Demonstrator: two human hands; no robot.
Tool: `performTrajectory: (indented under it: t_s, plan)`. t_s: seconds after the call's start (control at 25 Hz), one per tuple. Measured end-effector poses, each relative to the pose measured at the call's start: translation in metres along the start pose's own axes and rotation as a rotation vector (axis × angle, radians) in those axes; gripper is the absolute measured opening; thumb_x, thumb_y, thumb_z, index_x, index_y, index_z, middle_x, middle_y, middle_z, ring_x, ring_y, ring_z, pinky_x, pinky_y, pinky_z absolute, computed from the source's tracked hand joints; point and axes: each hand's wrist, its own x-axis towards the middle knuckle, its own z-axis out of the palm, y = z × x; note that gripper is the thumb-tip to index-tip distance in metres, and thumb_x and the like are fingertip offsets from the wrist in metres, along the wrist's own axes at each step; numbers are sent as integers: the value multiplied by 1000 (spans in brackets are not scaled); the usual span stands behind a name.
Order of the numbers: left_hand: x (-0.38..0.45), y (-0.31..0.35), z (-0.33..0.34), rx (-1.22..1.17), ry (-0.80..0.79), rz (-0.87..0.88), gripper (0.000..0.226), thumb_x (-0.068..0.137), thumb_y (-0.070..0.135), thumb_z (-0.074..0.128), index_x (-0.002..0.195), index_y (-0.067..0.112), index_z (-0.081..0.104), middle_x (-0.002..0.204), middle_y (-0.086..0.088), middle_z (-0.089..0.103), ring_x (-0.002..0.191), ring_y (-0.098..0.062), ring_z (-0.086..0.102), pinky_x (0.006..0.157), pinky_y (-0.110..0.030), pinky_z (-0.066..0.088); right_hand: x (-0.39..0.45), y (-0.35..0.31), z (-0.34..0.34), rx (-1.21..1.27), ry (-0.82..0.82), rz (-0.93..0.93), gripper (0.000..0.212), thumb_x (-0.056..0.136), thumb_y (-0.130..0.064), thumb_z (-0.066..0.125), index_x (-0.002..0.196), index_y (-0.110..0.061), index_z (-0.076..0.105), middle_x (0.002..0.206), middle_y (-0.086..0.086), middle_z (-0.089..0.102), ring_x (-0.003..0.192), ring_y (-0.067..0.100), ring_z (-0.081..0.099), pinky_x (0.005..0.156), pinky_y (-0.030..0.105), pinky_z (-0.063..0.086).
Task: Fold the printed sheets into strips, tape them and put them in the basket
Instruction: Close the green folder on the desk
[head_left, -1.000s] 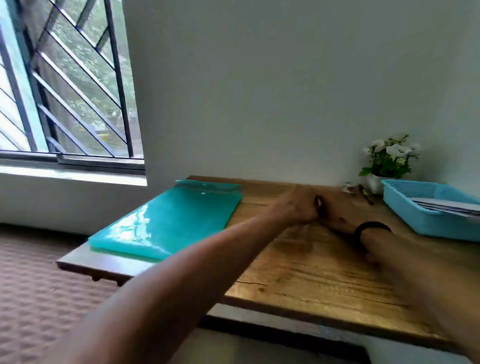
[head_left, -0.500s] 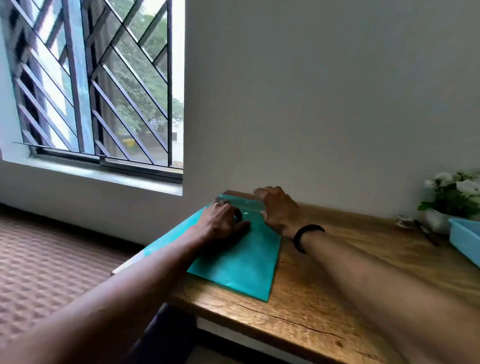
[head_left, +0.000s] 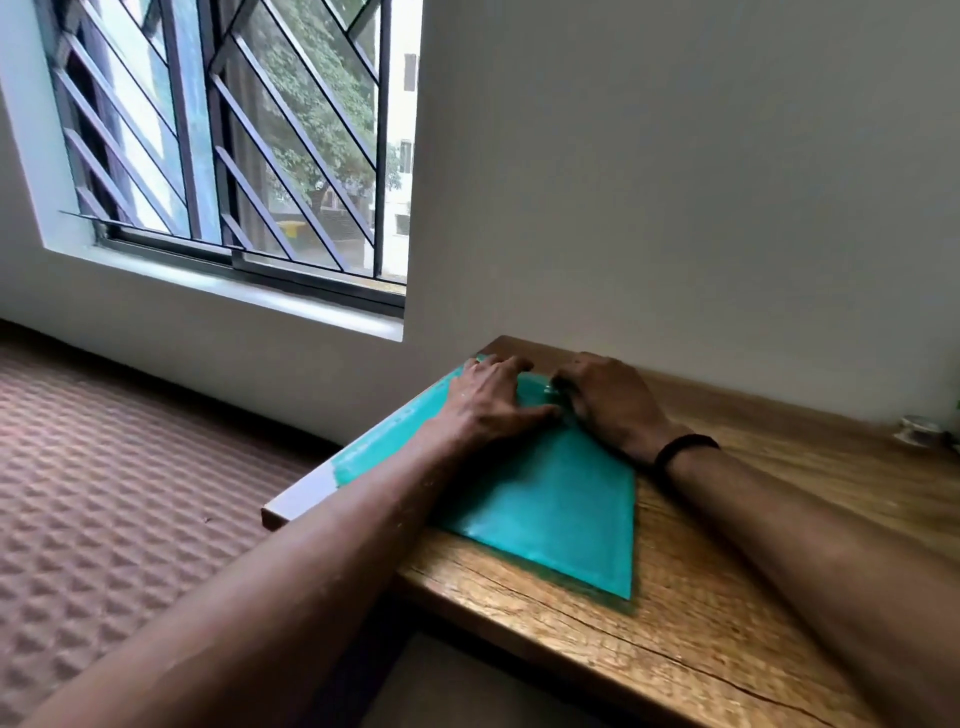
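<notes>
A teal plastic folder (head_left: 550, 499) lies flat on the left end of the wooden table (head_left: 727, 597). Both hands are at its far end. My left hand (head_left: 493, 400) rests on the folder with fingers spread over the top edge and the thumb pointing right. My right hand (head_left: 608, 405), with a black band on the wrist, has its fingers curled down onto the flap by the clasp; the fingertips are hidden. No printed sheets show, and the basket is out of view.
A small roll-like object (head_left: 919, 428) sits at the table's far right edge. The wall runs directly behind the table. A barred window (head_left: 234, 156) and patterned carpet (head_left: 104, 493) lie to the left, beyond the table's left edge.
My view swung left, away from the basket and plant. Both hands moved from the table's middle to the folder's far end; the left hand's fingers spread out over the top edge.
</notes>
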Motion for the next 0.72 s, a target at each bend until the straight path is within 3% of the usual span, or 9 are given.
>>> performTrajectory:
  t_s: [0.24,0.36,0.52,0.6,0.68,0.72]
  plan:
    - [1,0,1,53,-12,5,95,64,87,52,139,30,63,127,-4,67,129,-28,52,113,-46,41,5,-3,-4,-50,-37,-28,20,97,-30,61,105,-25,78,106,2,71,93,25,67,75,37,53]
    - [2,-1,1,56,7,11,81,77,79,64,140,30,63,132,-6,65,131,-30,50,115,-46,38,12,-8,-8,-123,-118,-38,15,93,-28,63,97,-21,76,98,3,69,86,25,65,68,35,48]
    - [-2,2,-1,62,6,23,73,82,73,66,141,30,63,135,-9,63,132,-31,49,116,-44,37,12,-24,-30,-235,-269,-62,12,99,-23,58,98,-14,67,86,-1,53,80,19,53,67,34,43]
    - [-4,4,-4,70,-11,16,72,82,71,65,142,30,63,135,-9,62,131,-33,49,115,-44,38,6,-26,-34,-243,-318,-68,16,99,-26,56,107,-15,64,97,0,55,86,18,52,72,34,48]
    - [-3,4,-5,93,-22,28,58,91,54,64,144,30,61,138,-9,61,132,-34,47,115,-43,37,-6,-21,-26,-57,-365,12,35,102,-34,48,129,-14,59,126,7,57,105,23,56,93,39,52]
    - [-3,5,-5,105,-23,34,52,94,45,62,144,30,60,140,-9,60,134,-34,46,116,-43,37,-16,-19,-21,55,-380,73,48,104,-42,41,143,-17,50,145,10,52,124,28,53,107,42,45]
